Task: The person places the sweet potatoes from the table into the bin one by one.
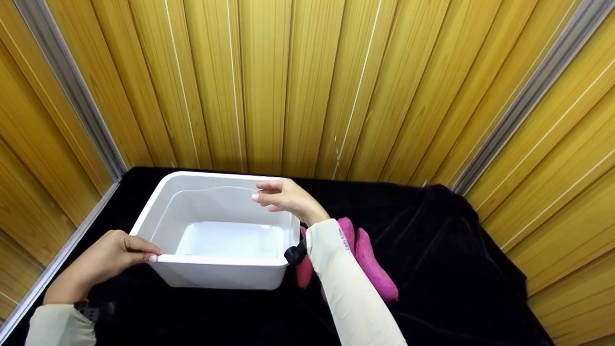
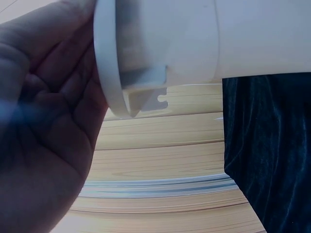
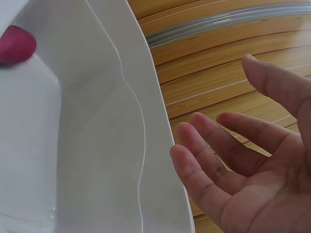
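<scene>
A white plastic bin (image 1: 223,274) stands on the black cloth, its open top facing up. At its front left corner my left hand (image 1: 115,250) pinches the rim between thumb and fingers; the left wrist view shows the rim (image 2: 108,58) against that hand. My right hand (image 1: 290,197) hovers over the back right corner, fingers loosely bent and holding nothing. In the right wrist view its fingertips (image 3: 182,155) overlap the rim. Pink sweet potatoes (image 1: 375,269) lie right of the bin, partly hidden by my right sleeve. A rounded pink end (image 3: 17,45) shows against the bin's inside.
Black cloth (image 1: 456,269) covers the table surface. Yellow wood-patterned panels (image 1: 312,86) rise behind and on both sides, with grey metal strips (image 1: 519,96) at the corners. A black wrist camera (image 1: 295,253) on my right arm sits close by the bin's front right corner.
</scene>
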`<state>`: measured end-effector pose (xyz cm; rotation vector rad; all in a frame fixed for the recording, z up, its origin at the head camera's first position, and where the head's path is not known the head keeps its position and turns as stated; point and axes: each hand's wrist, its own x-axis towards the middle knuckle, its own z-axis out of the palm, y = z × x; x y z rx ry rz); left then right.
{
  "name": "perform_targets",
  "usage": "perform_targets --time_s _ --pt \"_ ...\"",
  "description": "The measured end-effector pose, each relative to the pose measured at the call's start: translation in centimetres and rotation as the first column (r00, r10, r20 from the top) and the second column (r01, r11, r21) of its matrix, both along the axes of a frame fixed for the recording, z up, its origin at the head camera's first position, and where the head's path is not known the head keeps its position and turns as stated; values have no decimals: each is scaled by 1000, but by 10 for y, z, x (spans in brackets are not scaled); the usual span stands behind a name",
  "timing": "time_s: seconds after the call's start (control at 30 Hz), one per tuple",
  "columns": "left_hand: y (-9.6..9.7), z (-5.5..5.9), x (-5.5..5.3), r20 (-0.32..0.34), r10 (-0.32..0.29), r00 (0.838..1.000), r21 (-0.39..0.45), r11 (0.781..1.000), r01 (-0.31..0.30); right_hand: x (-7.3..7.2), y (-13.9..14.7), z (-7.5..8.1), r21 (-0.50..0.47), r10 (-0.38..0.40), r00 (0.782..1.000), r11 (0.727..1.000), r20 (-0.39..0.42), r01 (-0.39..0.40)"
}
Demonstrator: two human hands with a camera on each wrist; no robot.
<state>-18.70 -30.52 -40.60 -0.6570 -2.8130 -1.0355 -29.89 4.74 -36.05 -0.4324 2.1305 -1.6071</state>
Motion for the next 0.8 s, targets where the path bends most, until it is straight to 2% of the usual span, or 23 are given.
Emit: perform_targets --time_s 0.37,0.6,0.8 --pt "-3 -1 1 -18 -5 1000 -2 1000 5 1 4 2 9 -15 1000 1000 -5 15" --pt "-5 -2 1 -16 -22 1000 28 999 23 1 8 3 -9 -18 1000 1000 -9 18" --pt "-4 -1 1 -5 3 1000 14 1000 -3 -1 14 3 -12 -21 1000 1000 -13 21"
